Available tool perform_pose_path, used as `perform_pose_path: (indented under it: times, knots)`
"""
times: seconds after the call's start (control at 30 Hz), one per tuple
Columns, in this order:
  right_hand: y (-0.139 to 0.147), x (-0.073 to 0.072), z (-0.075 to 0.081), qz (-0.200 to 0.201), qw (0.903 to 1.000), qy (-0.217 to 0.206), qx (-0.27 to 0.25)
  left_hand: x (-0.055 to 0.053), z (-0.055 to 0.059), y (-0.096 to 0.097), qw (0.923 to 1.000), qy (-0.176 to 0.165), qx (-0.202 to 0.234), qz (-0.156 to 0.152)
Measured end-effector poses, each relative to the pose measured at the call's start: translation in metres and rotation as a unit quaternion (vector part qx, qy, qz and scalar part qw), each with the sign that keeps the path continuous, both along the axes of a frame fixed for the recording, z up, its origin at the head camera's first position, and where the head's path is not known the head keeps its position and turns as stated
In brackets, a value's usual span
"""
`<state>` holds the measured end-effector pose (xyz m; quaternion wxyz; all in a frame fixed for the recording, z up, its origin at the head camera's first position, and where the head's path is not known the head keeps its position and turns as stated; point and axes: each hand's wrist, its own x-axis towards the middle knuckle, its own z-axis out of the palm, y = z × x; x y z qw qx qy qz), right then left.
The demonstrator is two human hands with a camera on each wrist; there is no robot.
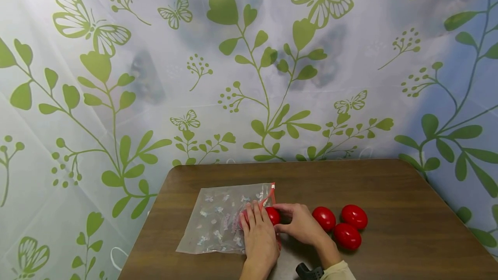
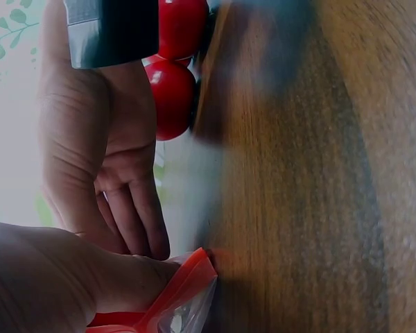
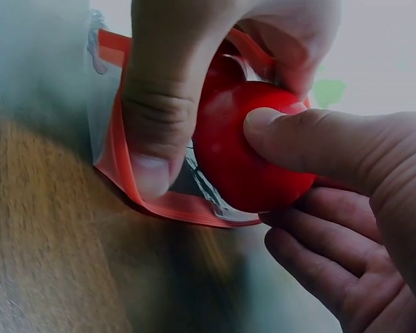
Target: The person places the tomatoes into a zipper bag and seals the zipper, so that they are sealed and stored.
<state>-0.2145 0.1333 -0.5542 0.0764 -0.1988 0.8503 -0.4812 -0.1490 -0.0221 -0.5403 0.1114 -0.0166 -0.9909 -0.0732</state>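
Observation:
A clear zip bag [image 1: 212, 224] with a red zip edge and small printed figures lies flat, its mouth facing right. My left hand [image 1: 258, 232] holds the bag's mouth apart, the thumb hooked inside the red rim [image 3: 125, 163] in the right wrist view. With thumb and fingers my right hand [image 1: 301, 224] grips a glossy red oval ball [image 3: 253, 163] right at that mouth. Behind it, another red ball [image 3: 224, 71] shows inside the bag, partly hidden by the left hand. The right hand's palm [image 2: 128, 152] appears in the left wrist view.
Three more red balls [image 1: 347, 236] sit close together on the brown wooden table [image 1: 404, 211], right of my right hand. A dark wrist strap [image 1: 309, 271] is near the front edge. Behind the table hangs a cloth [image 1: 268, 77] with green leaves and butterflies.

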Motion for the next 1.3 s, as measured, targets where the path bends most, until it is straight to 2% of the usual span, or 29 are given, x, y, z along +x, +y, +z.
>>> perform_pose_path:
  times: [0.17, 0.47, 0.77, 0.87, 1.07, 1.17, 1.3]
  knots:
    - [-0.006, 0.001, -0.001, -0.011, 0.9995, 0.02, 0.024, 0.0, 0.001, 0.0, 1.0, -0.004, 0.001, 0.001]
    - [-0.017, 0.0, -0.001, -0.019, 0.9938, 0.087, 0.067, 0.0, 0.002, 0.001, 1.0, -0.005, 0.003, -0.003]
    - [-0.024, 0.002, 0.002, -0.015, 0.9925, 0.097, 0.073, 0.0, 0.003, 0.0, 0.9998, -0.016, -0.006, -0.008]
    - [-0.019, 0.002, 0.002, -0.009, 0.9933, 0.09, 0.072, -0.001, 0.002, 0.0, 0.9999, -0.012, -0.006, -0.009]
    - [-0.007, 0.002, 0.005, 0.003, 0.9975, 0.06, 0.035, -0.001, 0.001, 0.0, 0.9998, -0.016, -0.003, -0.005]
    - [-0.009, 0.001, 0.004, 0.005, 0.9969, 0.066, 0.043, -0.001, 0.001, -0.001, 0.9999, -0.01, -0.005, -0.004]
    - [-0.017, 0.001, -0.001, -0.006, 0.9932, 0.094, 0.068, 0.001, 0.001, -0.002, 0.9999, -0.011, -0.004, -0.006]
